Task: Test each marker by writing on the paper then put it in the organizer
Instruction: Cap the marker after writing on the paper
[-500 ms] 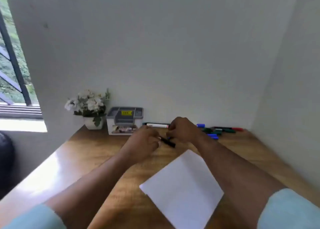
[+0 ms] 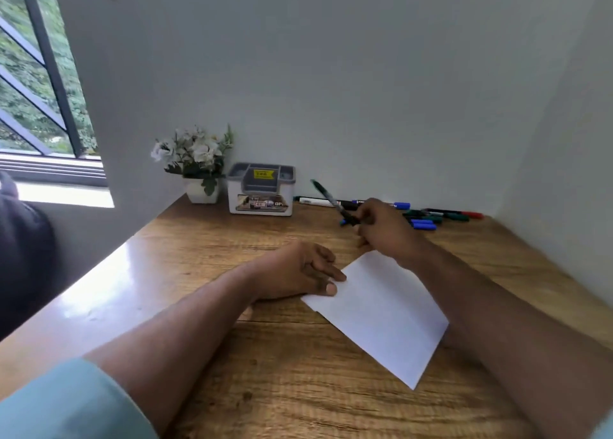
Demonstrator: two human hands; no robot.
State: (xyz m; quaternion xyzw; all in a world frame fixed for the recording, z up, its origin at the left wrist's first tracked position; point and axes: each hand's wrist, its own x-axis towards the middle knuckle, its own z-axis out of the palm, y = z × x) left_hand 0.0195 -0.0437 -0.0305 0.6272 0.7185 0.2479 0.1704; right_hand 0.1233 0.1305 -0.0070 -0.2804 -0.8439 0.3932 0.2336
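Now the right hand (image 2: 384,229) pinches a dark marker (image 2: 333,201) near its lower end, barrel tilted up and to the left, tip end hidden behind the fingers — whether it is capped I cannot tell. It hovers just beyond the far corner of the paper (image 2: 378,309). The left hand (image 2: 298,272) lies flat, fingers straight, thumb and fingertips pressing the paper's left edge and holding nothing.

To do this step well, I'd judge: keep that left press firm so the sheet cannot skid on the glossy wood, bring the tip down onto the near blank area, and make one short light stroke. The sheet looks unmarked so far. The organizer (image 2: 261,189) stands by the back wall, well apart from the paper to the left, its compartments apparently empty.

More markers (image 2: 428,219) — blue, green, red, one white-bodied — lie in a loose row along the wall behind the right hand. The desk (image 2: 199,272) is wood-grain with a bright sheen at left, set in a white-walled corner; a flower pot (image 2: 199,163) sits beside the organizer, and a barred window (image 2: 36,73) shows greenery
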